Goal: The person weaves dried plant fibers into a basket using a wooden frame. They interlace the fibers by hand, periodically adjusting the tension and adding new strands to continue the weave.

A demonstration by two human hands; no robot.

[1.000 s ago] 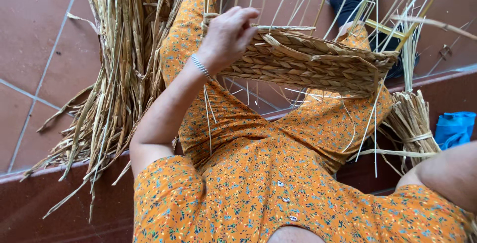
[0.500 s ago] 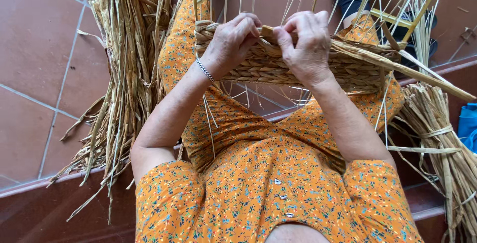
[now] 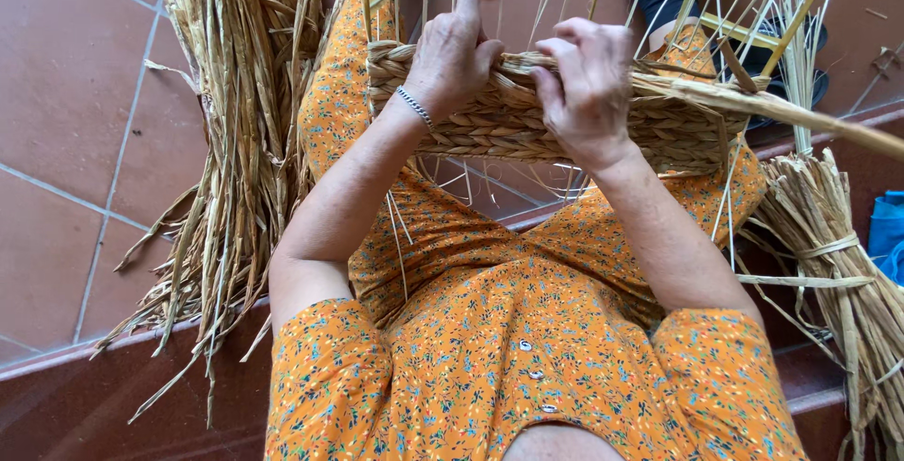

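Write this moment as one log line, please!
left hand: gripping woven straw basket rim | right hand: pinching a strand at the rim | straw bundle: lying beside left arm

Both hands raised side by side, fingers curled, forearms bare

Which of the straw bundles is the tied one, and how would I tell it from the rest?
Start from the woven straw basket that the left hand and right hand grip across the lap. Go to its right end and down, beside the orange dress. The tied bundle lies there, bound by a straw band, unlike the loose straw pile on the other side.
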